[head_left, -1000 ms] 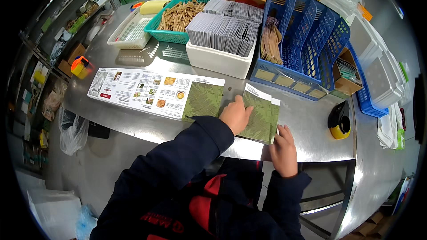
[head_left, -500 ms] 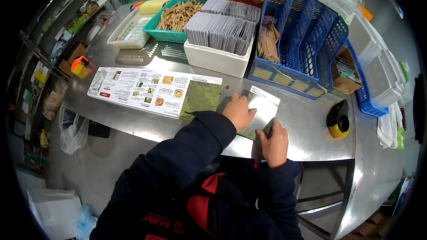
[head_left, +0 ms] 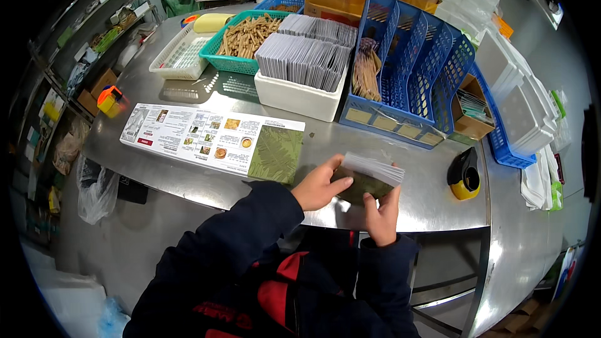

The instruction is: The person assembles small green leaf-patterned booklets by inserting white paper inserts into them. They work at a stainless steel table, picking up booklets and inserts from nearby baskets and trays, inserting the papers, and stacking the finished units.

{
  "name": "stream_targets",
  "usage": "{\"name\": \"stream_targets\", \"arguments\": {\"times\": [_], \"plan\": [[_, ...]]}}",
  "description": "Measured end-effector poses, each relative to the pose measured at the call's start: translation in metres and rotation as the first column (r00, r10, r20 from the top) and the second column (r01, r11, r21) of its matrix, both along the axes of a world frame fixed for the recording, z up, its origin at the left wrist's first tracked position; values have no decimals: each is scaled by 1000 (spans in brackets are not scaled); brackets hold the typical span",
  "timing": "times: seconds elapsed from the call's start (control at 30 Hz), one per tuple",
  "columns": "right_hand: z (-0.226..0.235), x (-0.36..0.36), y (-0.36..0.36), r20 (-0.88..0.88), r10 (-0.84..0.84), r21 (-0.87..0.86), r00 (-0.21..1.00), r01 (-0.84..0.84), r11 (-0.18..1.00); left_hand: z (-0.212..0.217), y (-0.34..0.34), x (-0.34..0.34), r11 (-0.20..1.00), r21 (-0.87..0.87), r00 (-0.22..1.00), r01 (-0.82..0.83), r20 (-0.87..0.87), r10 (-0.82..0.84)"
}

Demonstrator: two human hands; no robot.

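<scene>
Steel tbl (head_left: 432, 206) under everything. Blue divider rack (head_left: 464, 66), far side, R of ctr. Long printed sheets (head_left: 203, 138), flat on tbl, L of hands, green end nearest them. White foam box (head_left: 294, 101) w/ upright pale cards, just L of rack. Teal basket (head_left: 217, 62) beside box, brown sticks inside. L hand (head_left: 318, 188) part-curled, gripping L side of leaflet stack (head_left: 377, 171), thumb on green face. R hand (head_left: 383, 213) half-closed on R side. Stack tilted near tbl's front edge, white edges up; contact w/ tbl: can't tell. Blk/yel dispenser (head_left: 464, 178), well R.
</scene>
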State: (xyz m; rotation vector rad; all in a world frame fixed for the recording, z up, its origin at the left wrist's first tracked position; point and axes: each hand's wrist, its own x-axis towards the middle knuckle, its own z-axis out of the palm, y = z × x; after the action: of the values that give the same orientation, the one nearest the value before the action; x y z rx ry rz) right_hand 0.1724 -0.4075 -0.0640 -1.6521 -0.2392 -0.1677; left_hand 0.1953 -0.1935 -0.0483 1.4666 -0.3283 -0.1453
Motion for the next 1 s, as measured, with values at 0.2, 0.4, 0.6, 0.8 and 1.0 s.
{"name": "stream_targets", "arguments": {"times": [0.2,0.4,0.6,0.8,1.0], "plan": [[-55,-17,21,129,-247,-245,960,272,931,-24,-8,-32,992,-90,994,-85,63,91],[17,-31,32,106,-202,-62,974,209,976,20,0,-54,965,47,963,-259,90,254],[23,-44,40,19,-54,-3,998,54,999,22,36,-66,995,14,983,-101,-153,102],[28,-40,61,-263,245,566,933,-56,822,15,20,-69,817,-492,871,-301,-491,25],[21,-19,56,-82,-77,188,994,91,978,20,50,-65,986,154,978,-67,-185,96]]}}
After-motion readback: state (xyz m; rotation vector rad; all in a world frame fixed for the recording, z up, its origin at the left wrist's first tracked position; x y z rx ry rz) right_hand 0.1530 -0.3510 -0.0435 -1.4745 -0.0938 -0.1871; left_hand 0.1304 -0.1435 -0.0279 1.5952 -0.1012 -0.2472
